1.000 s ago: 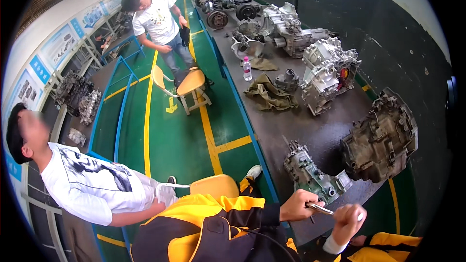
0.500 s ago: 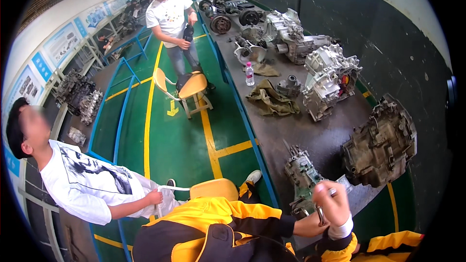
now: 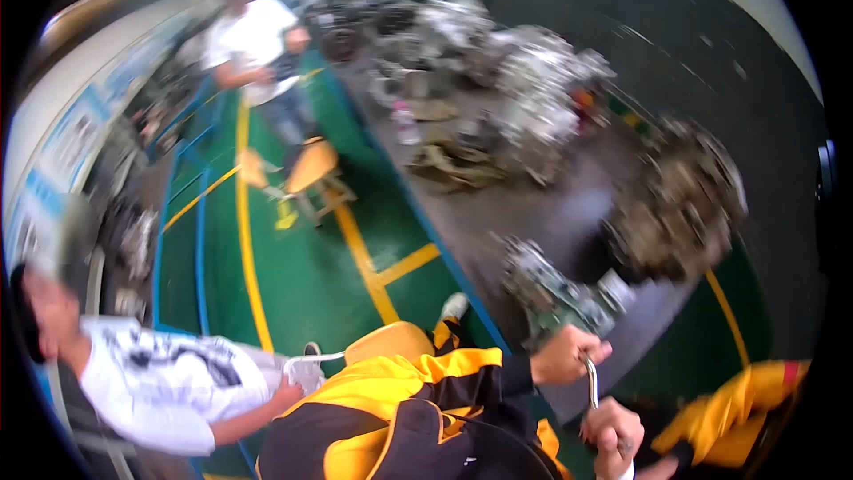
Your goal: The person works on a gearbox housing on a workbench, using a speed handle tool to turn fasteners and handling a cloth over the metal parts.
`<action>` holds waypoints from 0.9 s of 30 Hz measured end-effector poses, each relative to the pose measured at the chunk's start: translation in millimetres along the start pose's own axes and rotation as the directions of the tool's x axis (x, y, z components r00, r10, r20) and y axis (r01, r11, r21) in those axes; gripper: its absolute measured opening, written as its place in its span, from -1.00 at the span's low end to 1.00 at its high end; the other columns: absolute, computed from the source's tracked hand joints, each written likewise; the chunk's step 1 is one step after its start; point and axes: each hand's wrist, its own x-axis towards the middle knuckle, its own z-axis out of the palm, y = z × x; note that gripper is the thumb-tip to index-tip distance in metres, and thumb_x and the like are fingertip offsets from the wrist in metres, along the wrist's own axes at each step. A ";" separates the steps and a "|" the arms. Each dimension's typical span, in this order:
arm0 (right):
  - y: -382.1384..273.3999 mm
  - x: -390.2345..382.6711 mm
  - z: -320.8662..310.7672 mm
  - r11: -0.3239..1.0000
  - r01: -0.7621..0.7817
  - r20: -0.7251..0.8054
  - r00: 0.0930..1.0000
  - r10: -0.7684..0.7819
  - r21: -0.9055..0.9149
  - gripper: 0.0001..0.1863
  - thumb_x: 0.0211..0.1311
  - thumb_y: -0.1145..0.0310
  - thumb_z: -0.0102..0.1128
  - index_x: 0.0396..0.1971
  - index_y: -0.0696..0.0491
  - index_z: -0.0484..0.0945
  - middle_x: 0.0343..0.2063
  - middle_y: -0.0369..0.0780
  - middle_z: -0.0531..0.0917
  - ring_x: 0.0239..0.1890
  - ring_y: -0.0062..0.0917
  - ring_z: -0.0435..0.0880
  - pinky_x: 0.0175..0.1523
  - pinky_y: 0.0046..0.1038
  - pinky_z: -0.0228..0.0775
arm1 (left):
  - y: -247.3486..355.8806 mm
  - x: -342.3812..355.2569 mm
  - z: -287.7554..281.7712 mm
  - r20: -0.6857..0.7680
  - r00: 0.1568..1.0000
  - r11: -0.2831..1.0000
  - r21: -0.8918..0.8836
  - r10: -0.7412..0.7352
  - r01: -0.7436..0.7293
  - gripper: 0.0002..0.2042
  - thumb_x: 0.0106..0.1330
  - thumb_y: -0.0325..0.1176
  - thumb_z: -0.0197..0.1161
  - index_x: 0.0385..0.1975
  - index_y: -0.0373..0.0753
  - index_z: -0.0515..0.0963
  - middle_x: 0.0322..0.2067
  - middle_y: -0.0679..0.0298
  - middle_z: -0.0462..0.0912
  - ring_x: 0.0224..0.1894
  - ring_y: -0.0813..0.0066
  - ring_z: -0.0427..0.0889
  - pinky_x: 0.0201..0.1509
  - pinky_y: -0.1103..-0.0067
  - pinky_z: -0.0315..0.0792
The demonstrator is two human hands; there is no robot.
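Observation:
My left hand (image 3: 567,355) is closed round the upper end of a bent, shiny metal bar tool (image 3: 593,382), in front of the small gearbox part. Lower down, my right hand (image 3: 615,431) is closed on the tool's other end, its thumb lying along it. Just beyond my left hand, the greenish-grey metal gearbox part (image 3: 555,289) lies at the bench's near end. Neither hand touches it. The view is smeared by motion, so the exact kind of tool cannot be told.
The long bench (image 3: 582,204) bears a brown gearbox housing (image 3: 680,204), silver housings (image 3: 533,80), a cloth (image 3: 453,164) and a pink-labelled bottle (image 3: 405,123). A person (image 3: 178,382) is at the left; another (image 3: 258,44) stands behind a wooden chair (image 3: 313,164). A wooden seat (image 3: 388,343) is nearby.
My hands were close together and overlapping; now they are apart, the right hand lower and the bar showing between them. The whole view has shifted and blurred.

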 end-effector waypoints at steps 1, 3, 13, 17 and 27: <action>-3.6 12.6 12.0 0.994 0.091 -0.034 0.995 -0.093 -0.063 -0.61 0.30 0.19 0.01 -0.63 0.16 0.38 -0.60 -0.15 0.53 -0.56 -0.46 0.50 -0.41 -0.44 0.37 | 0.3 0.4 -5.6 -0.020 1.000 0.998 0.065 0.024 -0.023 -0.61 0.27 -0.30 0.17 -0.77 -0.29 0.27 -0.77 0.21 0.18 -0.69 0.51 0.14 -0.61 0.50 0.13; -16.8 22.6 25.7 0.969 0.144 0.001 0.989 -0.146 -0.200 -0.78 0.29 0.32 0.09 -0.42 0.19 0.51 -0.39 -0.11 0.59 -0.25 -0.25 0.60 -0.05 -0.27 0.42 | -4.8 -15.7 -30.0 0.131 0.986 0.985 0.147 -0.105 0.086 -0.75 0.29 -0.34 0.13 -0.64 -0.27 0.45 -0.68 0.21 0.42 -0.64 0.50 0.42 -0.54 0.50 0.37; 27.4 89.5 81.0 0.776 0.369 0.266 0.927 -0.266 -0.512 -0.77 0.18 0.23 0.08 -0.45 0.08 0.36 -0.58 -0.19 0.49 -0.41 -0.31 0.52 -0.22 -0.34 0.32 | -39.2 -6.9 -8.5 -0.064 0.976 0.962 -0.197 -0.207 0.191 -0.55 0.39 -0.15 0.02 -0.76 -0.14 0.14 -0.76 0.53 0.11 -0.66 0.73 0.00 -0.60 0.58 -0.12; 41.3 132.0 55.6 0.768 0.275 0.322 0.942 -0.095 -0.579 -0.76 0.12 0.22 0.13 -0.44 0.12 0.50 -0.56 -0.12 0.60 -0.40 -0.20 0.62 -0.23 -0.21 0.44 | -21.7 -16.4 -2.2 0.201 0.965 0.981 0.060 0.170 -0.186 -0.69 0.38 -0.13 0.01 -0.52 -0.21 0.45 -0.58 0.38 0.42 -0.53 0.67 0.37 -0.47 0.65 0.25; 60.1 121.5 -42.4 0.924 -0.115 -0.149 0.987 0.064 -0.364 -0.79 0.25 0.36 0.17 -0.44 0.19 0.46 -0.57 -0.17 0.58 -0.51 -0.47 0.59 -0.40 -0.45 0.40 | -22.7 -30.5 -32.4 0.032 0.997 0.969 0.238 -0.075 0.065 -0.61 0.33 -0.27 0.11 -0.74 -0.32 0.30 -0.80 0.13 0.25 -0.77 0.27 0.26 -0.66 0.43 0.07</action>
